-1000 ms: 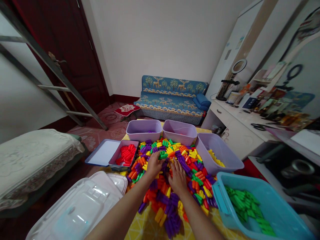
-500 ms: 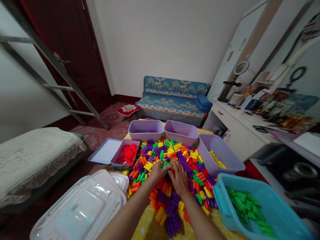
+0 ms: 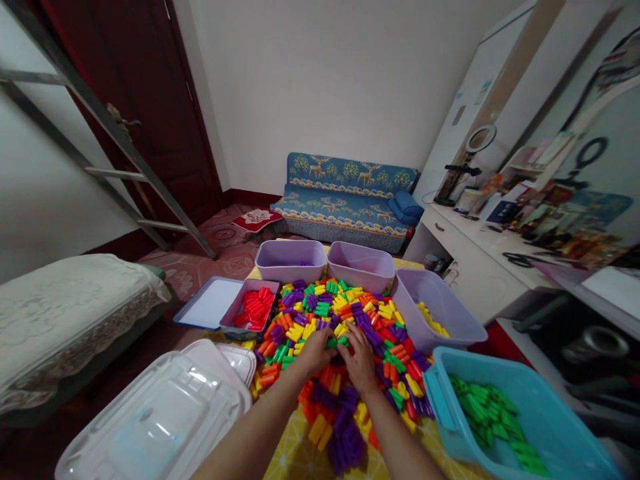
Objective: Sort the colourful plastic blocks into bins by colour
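My left hand point(image 3: 315, 351) has its fingers bent and gripping small green pieces point(image 3: 343, 341), which lie between my two hands. My right hand point(image 3: 360, 360) is curved, thumb apart from its other fingers, just beside these same pieces; whether it pinches them too, I cannot tell. Under and around my fingers spreads the pile of mixed pieces point(image 3: 370, 323), in purple, orange, yellow, red and green. Nearer to my body than the fingers, the yellow cloth point(image 3: 295, 447) shows below the pile. To the right of my fingers stands the blue tub point(image 3: 445, 417), with green pieces inside. On their left are the clear lids point(image 3: 200, 387) and, a little farther, the open tin point(image 3: 235, 303) holding red pieces. Beyond my fingertips stand three lilac boxes point(image 3: 360, 270); the right one contains yellow pieces. Farthest ahead is the blue sofa point(image 3: 340, 200).
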`<action>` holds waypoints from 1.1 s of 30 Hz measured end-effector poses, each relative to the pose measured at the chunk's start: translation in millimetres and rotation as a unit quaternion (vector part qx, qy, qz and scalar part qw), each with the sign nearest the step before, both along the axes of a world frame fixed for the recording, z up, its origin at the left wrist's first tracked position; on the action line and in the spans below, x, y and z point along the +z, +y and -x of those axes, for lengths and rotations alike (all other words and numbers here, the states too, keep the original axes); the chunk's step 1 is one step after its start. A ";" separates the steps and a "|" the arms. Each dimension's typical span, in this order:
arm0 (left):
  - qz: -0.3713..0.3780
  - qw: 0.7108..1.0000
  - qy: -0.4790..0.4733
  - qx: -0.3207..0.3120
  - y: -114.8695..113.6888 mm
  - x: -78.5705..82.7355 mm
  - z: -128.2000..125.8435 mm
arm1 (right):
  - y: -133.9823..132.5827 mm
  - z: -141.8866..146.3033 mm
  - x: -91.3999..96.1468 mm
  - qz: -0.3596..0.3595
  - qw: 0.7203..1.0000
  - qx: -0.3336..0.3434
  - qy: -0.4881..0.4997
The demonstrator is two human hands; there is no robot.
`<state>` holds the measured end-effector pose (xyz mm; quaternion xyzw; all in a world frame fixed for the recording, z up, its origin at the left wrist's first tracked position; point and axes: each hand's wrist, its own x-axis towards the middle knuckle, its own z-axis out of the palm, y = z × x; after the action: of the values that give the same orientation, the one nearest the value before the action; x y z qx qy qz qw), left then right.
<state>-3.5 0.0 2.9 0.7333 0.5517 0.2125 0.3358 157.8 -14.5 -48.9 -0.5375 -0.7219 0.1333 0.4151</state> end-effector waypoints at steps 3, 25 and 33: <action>0.003 1.000 -0.003 -0.029 1.4 0.2 3.2 | 2.9 -2.7 -2.2 0.018 0.994 -0.010 0.103; -0.233 0.964 0.112 0.061 -20.8 -33.0 42.6 | 9.8 -0.3 1.1 -0.012 0.986 -0.069 0.151; -0.225 0.964 0.119 0.079 -20.8 -29.9 36.9 | 31.7 24.4 33.8 -0.039 0.998 -0.049 -0.028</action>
<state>-40.5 -20.8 -27.0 0.7639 0.5822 0.2677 0.0762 133.4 17.2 -15.2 -0.5594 -0.7106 0.0691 0.4211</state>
